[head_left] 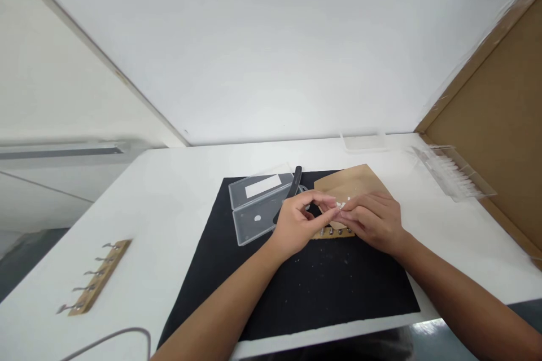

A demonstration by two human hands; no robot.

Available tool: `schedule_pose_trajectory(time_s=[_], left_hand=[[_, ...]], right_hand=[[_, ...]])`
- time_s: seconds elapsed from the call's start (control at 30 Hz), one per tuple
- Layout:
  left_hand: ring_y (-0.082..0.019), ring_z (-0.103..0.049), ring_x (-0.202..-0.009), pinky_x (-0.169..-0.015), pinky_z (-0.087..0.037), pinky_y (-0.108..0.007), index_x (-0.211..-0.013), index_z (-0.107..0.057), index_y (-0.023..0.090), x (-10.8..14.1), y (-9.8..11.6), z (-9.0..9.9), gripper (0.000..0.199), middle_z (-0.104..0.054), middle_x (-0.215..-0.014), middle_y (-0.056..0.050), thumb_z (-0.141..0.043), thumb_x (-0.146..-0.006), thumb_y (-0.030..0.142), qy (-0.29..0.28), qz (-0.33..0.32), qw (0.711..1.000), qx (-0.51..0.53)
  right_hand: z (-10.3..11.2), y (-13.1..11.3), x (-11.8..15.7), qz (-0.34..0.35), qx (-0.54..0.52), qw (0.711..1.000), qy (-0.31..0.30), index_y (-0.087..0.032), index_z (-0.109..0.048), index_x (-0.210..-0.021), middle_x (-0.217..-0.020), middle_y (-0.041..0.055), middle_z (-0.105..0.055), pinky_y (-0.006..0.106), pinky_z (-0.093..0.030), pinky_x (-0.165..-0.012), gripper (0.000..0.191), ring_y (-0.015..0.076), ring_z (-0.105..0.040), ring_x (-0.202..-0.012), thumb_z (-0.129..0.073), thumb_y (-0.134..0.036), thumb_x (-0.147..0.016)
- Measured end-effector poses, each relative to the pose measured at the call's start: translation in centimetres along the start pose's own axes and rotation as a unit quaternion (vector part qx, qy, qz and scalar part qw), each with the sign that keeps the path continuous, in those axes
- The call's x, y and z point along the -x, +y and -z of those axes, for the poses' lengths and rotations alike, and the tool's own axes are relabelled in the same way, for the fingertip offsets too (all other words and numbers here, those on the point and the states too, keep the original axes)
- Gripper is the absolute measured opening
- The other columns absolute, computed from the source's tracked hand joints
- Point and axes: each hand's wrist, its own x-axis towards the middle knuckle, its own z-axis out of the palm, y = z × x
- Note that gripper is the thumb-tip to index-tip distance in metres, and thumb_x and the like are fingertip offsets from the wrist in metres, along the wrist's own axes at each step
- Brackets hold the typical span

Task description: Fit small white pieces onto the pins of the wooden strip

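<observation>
My left hand (pixel 300 221) and my right hand (pixel 375 219) meet over the black mat (pixel 322 293), fingertips pinched together. Whatever they hold between them is too small to make out. Small white pieces (pixel 341 203) show just behind the fingertips, on a brown paper sheet (pixel 353 180). Below the fingers lies a wooden strip with metal pegs (pixel 334 232), partly covered by the hands. Beside my left hand, an open clear plastic case (pixel 249 225) holds a white label and a small white piece. A slim black tool (pixel 295 181) lies across the case, partly hidden by that hand.
A second wooden strip with several metal prongs (pixel 100 279) stands on the white table (pixel 148 208) at the left. To the right lies a clear pack of white pieces (pixel 455 175), near a cardboard panel (pixel 491 96). A clear tray (pixel 366 144) sits against the back wall. A grey cable (pixel 127 330) curves at front left.
</observation>
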Motion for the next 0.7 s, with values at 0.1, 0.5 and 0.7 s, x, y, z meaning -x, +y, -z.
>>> schedule_pose_trajectory(time_s=[0.1,0.5,0.7], left_hand=[[-0.018,-0.071,-0.077,-0.048,-0.046,-0.018,-0.108,-0.077,0.014,0.03,0.05,-0.03,0.034,-0.077,-0.09,-0.011,-0.084,-0.084,0.038,-0.025,0.028,0.999,0.033],[-0.011,-0.063,-0.059,-0.047,-0.034,-0.018,-0.153,-0.03,0.019,0.02,0.21,0.52,0.094,-0.078,-0.087,-0.005,-0.089,-0.081,0.036,-0.082,0.09,0.986,0.116],[-0.012,-0.067,-0.064,-0.056,-0.042,-0.021,-0.162,-0.005,0.021,0.19,0.35,0.55,0.116,-0.081,-0.092,-0.007,-0.089,-0.083,0.035,-0.107,0.095,0.98,0.139]], right_hand=[[0.13,-0.06,-0.11,0.005,0.007,1.0,0.004,-0.022,-0.062,-0.084,-0.084,-0.0031,-0.078,0.029,-0.048,-0.066,0.023,0.0117,-0.071,-0.069,-0.085,-0.019,-0.088],[0.34,0.12,-0.41,-0.043,-0.056,0.997,-0.012,-0.026,-0.068,-0.101,-0.086,-0.0024,-0.08,0.034,-0.048,-0.074,0.023,0.0158,-0.075,-0.074,-0.086,-0.033,-0.089],[0.35,0.42,-0.36,-0.062,-0.094,0.992,-0.05,-0.026,-0.072,-0.103,-0.086,-0.0025,-0.08,0.036,-0.045,-0.08,0.032,0.0157,-0.074,-0.075,-0.088,-0.046,-0.085]])
